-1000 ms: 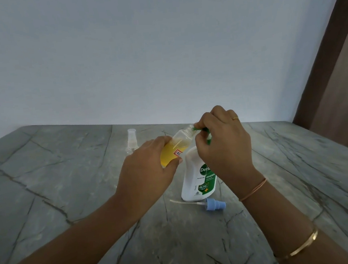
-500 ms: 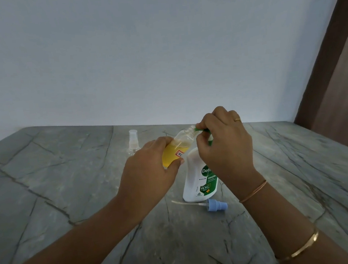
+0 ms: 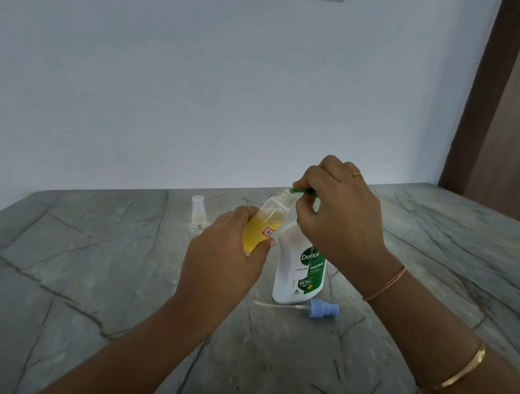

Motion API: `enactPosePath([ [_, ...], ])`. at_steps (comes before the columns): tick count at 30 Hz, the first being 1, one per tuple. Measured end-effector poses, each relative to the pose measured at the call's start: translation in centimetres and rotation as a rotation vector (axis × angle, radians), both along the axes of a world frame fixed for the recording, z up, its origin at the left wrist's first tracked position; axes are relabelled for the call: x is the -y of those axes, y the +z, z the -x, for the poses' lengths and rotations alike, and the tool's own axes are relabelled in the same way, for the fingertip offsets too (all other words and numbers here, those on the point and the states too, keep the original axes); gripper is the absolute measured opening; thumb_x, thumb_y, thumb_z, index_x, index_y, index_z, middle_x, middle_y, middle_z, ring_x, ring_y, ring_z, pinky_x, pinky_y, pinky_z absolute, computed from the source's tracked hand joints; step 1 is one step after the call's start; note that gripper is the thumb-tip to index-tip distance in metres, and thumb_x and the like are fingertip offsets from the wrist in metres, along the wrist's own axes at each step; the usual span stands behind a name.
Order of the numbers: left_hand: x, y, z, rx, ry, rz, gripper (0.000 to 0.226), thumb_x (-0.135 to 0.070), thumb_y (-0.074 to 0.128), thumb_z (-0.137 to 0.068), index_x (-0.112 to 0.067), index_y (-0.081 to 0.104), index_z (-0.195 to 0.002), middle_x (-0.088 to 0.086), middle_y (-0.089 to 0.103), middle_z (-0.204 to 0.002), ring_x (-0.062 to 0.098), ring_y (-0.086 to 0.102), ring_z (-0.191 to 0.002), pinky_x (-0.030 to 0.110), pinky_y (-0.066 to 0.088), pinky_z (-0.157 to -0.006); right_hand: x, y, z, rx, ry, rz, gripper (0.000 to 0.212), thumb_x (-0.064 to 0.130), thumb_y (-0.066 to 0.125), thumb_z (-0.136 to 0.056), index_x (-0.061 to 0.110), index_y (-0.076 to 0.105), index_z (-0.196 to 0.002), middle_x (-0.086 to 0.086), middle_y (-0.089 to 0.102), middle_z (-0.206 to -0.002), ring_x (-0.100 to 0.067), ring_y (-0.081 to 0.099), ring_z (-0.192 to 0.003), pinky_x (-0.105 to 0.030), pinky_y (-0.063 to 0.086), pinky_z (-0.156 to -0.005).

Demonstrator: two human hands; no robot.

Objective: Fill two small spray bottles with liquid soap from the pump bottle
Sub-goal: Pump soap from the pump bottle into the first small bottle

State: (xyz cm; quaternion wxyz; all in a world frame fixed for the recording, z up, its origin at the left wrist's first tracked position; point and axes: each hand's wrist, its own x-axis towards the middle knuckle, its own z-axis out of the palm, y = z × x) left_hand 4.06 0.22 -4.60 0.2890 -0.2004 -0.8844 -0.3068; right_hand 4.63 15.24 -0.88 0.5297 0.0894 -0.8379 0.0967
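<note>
Abutting pump spout: tilted spray bottle

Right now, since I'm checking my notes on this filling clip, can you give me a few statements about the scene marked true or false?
1. The left hand holds a small bottle partly filled with yellow liquid. True.
2. The blue spray cap is screwed onto that bottle. False: the blue spray cap lies on the table in front of the pump bottle.
3. The right hand grips the green pump head of the white pump bottle. True.
4. The second spray bottle lies on its side. False: the clear spray bottle stands upright, cap on, beyond the left hand.
5. The held bottle is upright. False: it is tilted, with its open mouth at the green nozzle.
</note>
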Motion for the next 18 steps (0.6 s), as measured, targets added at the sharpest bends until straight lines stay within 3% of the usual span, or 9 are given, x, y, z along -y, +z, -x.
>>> enactPosePath([
  [6, 0.2, 0.0, 0.2, -0.012, 0.001, 0.002, 0.044, -0.043, 0.062, -0.08, -0.022, 0.054, -0.119, -0.004, 0.064, -0.114, 0.013, 0.06, -0.094, 0.02, 0.038, -0.076, 0.3, -1.1, 0.4, -0.031, -0.009, 0.01, 0.026, 0.018, 0.039, -0.076, 0.009, 0.064, -0.074, -0.005, 0.057, -0.074, -0.024, 0.053, -0.069, -0.021, 0.03, -0.047],
  [11, 0.1, -0.2, 0.2, -0.007, 0.0, 0.013, 0.046, -0.044, 0.061, -0.081, -0.022, 0.053, -0.12, -0.004, 0.063, -0.116, 0.014, 0.06, -0.096, 0.019, 0.036, -0.076, 0.3, -1.0, 0.3, -0.014, 0.004, 0.019, 0.025, 0.018, 0.039, -0.075, 0.011, 0.063, -0.074, -0.003, 0.057, -0.074, -0.022, 0.052, -0.069, -0.019, 0.026, -0.045],
  [18, 0.0, -0.1, 0.1, -0.007, -0.004, 0.005, 0.046, -0.044, 0.06, -0.081, -0.022, 0.052, -0.12, -0.004, 0.062, -0.118, 0.014, 0.059, -0.098, 0.019, 0.036, -0.078, -0.2, 0.1, 0.1, -0.001, 0.016, -0.009, 0.011, 0.008, 0.055, -0.07, 0.01, 0.064, -0.076, -0.004, 0.056, -0.075, -0.022, 0.053, -0.07, -0.026, 0.038, -0.045],
])
